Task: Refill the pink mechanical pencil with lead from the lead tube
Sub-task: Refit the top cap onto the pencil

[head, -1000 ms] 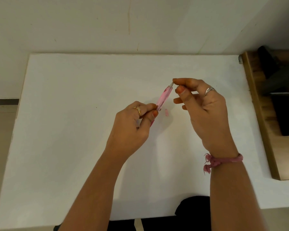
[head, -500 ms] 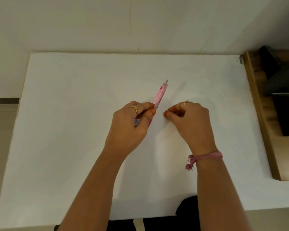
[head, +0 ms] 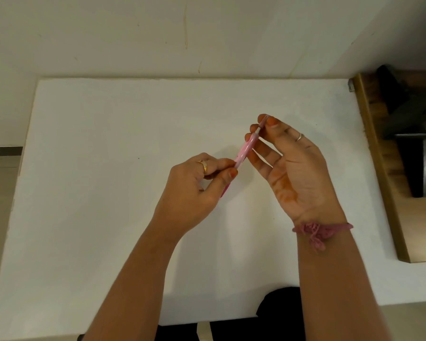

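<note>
Left hand (head: 197, 185) curled, pinching lower barrel of pink pencil (head: 244, 153), tilted above white table (head: 108, 193). Right hand (head: 293, 168) palm-up beyond pencil, thumb and forefinger pinching small pink piece (head: 263, 121) at its top end.

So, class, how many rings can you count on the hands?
2: a gold ring on the left hand, a silver ring on the right hand. Hidden fingers might carry more.

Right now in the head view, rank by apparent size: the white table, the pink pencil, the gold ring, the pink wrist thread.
1. White table, by far the largest.
2. Pink pencil, partly hidden in the left hand.
3. Pink wrist thread, close to the pencil's visible length, so that order is unsure.
4. Gold ring, smallest.
</note>
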Available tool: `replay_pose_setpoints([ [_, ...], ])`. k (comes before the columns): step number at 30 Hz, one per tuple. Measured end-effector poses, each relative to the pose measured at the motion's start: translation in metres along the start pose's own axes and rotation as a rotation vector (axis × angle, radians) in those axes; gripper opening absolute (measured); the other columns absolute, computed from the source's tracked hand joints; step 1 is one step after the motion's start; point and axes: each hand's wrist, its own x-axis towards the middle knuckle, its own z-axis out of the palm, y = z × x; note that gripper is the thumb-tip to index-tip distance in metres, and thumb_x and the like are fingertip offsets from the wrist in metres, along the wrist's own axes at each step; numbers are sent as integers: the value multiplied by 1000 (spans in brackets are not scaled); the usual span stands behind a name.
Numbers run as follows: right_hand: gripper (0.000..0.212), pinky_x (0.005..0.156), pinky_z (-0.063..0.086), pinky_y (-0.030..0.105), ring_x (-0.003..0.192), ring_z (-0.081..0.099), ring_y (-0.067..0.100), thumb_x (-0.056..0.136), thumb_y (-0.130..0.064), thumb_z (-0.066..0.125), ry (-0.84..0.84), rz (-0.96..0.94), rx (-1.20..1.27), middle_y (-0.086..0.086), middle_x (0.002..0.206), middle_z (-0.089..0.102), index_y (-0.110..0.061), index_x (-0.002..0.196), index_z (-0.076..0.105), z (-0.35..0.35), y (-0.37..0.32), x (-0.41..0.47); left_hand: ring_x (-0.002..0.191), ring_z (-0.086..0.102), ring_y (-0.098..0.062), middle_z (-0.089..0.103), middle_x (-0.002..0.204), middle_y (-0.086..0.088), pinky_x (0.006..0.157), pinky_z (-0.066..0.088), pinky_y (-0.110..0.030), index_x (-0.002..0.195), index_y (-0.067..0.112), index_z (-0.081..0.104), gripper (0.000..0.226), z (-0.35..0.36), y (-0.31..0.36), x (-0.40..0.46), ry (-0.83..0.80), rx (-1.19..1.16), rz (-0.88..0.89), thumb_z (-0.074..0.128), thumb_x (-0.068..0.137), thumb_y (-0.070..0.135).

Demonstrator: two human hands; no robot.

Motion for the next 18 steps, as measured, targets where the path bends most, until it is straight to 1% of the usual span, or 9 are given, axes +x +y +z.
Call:
replay_pose_setpoints([
  [3, 15, 74, 58, 30, 89, 72, 18, 91, -14, 58, -14, -15, -15, 0, 87, 76, -15, 93, 72, -1, 0, 0, 81, 57, -2, 62, 81, 16, 69, 44, -8, 102, 15, 70, 19, 0, -1, 0, 4, -3, -2, 62, 84, 19],
  [6, 15, 74, 57, 29, 92, 72, 18, 91, -14, 57, -28, -31, -33, 1, 89, 76, -13, 96, 71, -2, 1, 1, 80, 57, -1, 61, 81, 16, 69, 44, -8, 102, 14, 70, 19, 0, -1, 0, 8, -3, 7, 62, 85, 19],
  [9, 16, 75, 57, 27, 93, 71, 17, 91, -15, 57, -44, -57, -114, 0, 91, 75, -13, 97, 71, -2, 2, 1, 80, 57, -1, 60, 80, 18, 68, 44, -8, 102, 14, 69, 20, -1, -2, 0, 1, 14, 13, 61, 85, 20],
  [14, 16, 77, 58, 30, 95, 71, 16, 91, -18, 56, -52, -59, -197, -3, 91, 75, -16, 97, 71, -2, 5, 2, 81, 55, 5, 58, 81, 20, 68, 43, -5, 104, 12, 69, 21, 0, -3, 1, 4, 24, 2, 60, 86, 20],
  [18, 15, 74, 57, 29, 96, 70, 15, 90, -25, 58, -55, -9, -233, -4, 93, 75, -23, 94, 73, -4, 7, 3, 80, 57, -3, 62, 81, 12, 69, 45, -9, 104, 13, 69, 20, 1, -4, 0, -7, -12, -34, 60, 87, 17],
])
